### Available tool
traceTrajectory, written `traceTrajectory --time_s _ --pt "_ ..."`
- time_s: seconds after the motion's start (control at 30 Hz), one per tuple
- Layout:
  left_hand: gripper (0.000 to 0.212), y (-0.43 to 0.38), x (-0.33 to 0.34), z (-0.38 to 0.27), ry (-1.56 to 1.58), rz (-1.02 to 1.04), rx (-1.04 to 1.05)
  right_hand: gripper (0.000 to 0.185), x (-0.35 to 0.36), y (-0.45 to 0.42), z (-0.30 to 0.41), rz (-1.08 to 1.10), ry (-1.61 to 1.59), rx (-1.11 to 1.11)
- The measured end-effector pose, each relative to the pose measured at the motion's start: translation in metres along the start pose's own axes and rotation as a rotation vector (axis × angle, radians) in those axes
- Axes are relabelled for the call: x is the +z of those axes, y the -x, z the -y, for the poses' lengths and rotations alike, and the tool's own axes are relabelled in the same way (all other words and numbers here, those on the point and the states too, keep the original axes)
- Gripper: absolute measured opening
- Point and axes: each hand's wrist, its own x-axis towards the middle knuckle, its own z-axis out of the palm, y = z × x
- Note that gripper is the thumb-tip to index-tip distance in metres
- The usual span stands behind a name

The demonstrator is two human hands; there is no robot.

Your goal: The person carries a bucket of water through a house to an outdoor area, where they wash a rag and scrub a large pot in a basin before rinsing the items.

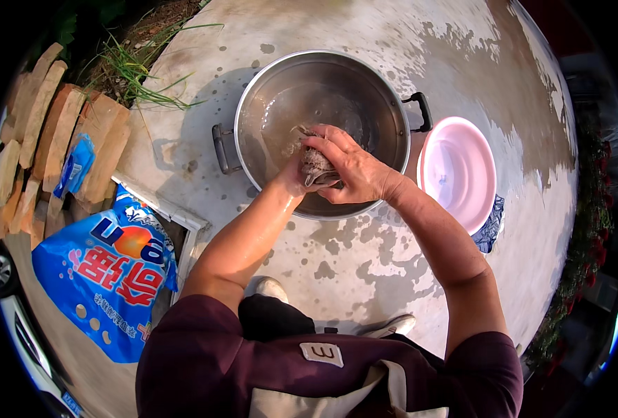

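Note:
A bunched, wet grey-brown cloth (316, 166) is squeezed between my two hands over the near half of a wide metal pot. My right hand (351, 163) closes over it from the right, fingers curled across the top. From the left, my left hand (297, 175) holds the same cloth, its fingers largely hidden behind the bundle and the right hand. Water wets my left forearm. The pot (256, 89) has a dark handle on each side. Cloudy brownish water (282, 112) with ripples and a bubble lies in it.
Right of the pot, a pink plastic basin (484, 151) rests partly on a dark plastic bag (489, 230). Stacked bricks (100, 125) at left bear a small blue packet (79, 162). A large blue printed bag (74, 256) lies nearer me. Wet patches mark the concrete ground (329, 261).

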Motion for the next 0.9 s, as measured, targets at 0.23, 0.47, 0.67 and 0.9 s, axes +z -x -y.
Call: traceTrajectory --time_s 0.23,0.47,0.67,0.9 --pt "0.024 -0.007 0.018 0.005 0.155 -0.21 -0.092 0.036 0.011 -0.014 -0.003 -0.081 -0.012 0.288" --pt "0.011 -0.015 0.047 0.008 -0.488 -0.348 0.7 0.012 0.042 -0.027 -0.012 -1.252 -1.097 0.601" --pt "0.006 -0.008 0.059 0.001 -1.132 -0.278 1.062 0.015 0.04 -0.028 -0.023 -1.221 -1.737 0.715" --pt "0.014 0.008 0.066 -0.005 -1.577 -0.02 1.483 0.024 -0.001 -0.015 -0.005 -0.531 -2.024 0.753"
